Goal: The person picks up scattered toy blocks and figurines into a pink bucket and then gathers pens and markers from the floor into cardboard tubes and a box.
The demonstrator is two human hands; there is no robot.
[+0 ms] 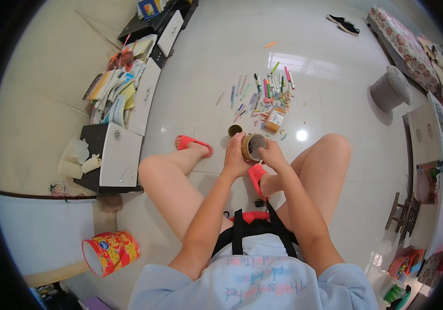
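Observation:
Between my knees I hold a round tan container [246, 150], tilted so that its open mouth shows a grey inside. My left hand [235, 157] wraps round its left side. At its right rim is my right hand [273, 155], its fingers bent against the edge; the fingertips are partly hidden. Just beyond my left hand a small round dark-olive cup or lid [235, 130] rests on the floor. Farther off lie many scattered markers and pens [268, 88], with short coloured pieces like chalk or crayons [281, 101] around a small brown cardboard box [275, 120].
Red slippers [195, 144] are on my feet on the glossy tiles. Left stand white-fronted drawers [123, 155] piled with papers and books. A red-and-yellow bucket [112, 253] lies at lower left. A grey bin [390, 89], dark shoes [343, 24] and a bed [405, 46] are at right.

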